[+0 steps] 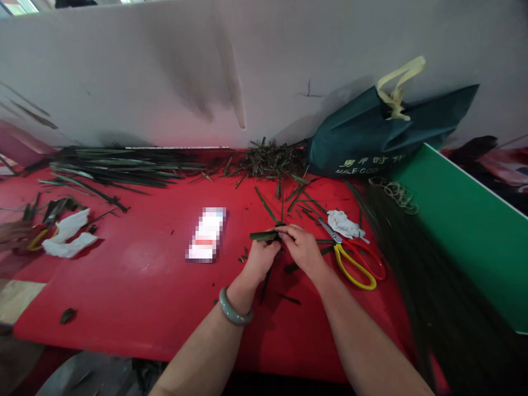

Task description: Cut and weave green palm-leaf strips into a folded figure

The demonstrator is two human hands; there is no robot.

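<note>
Both of my hands meet over the red-covered table, closed on dark green leaf strips (264,236) that are woven or folded together. My left hand (263,258) pinches the piece from the left, a grey-green bangle on that wrist. From the right, the fingertips of my right hand (300,246) press on the same spot. Loose strip ends stick out upward, to the left and below the hands. How the strips cross under my fingers is hidden. Right of my right hand lie scissors (355,266) with one red and one yellow handle, beside a crumpled white tissue (345,225).
A phone (207,235) with a blurred screen lies left of my hands. Long leaf strips (124,165) and a heap of cuttings (272,159) line the back. A dark bag (355,137), green board (462,231) and long leaves (445,308) occupy the right. Another person's hand (14,236) is far left.
</note>
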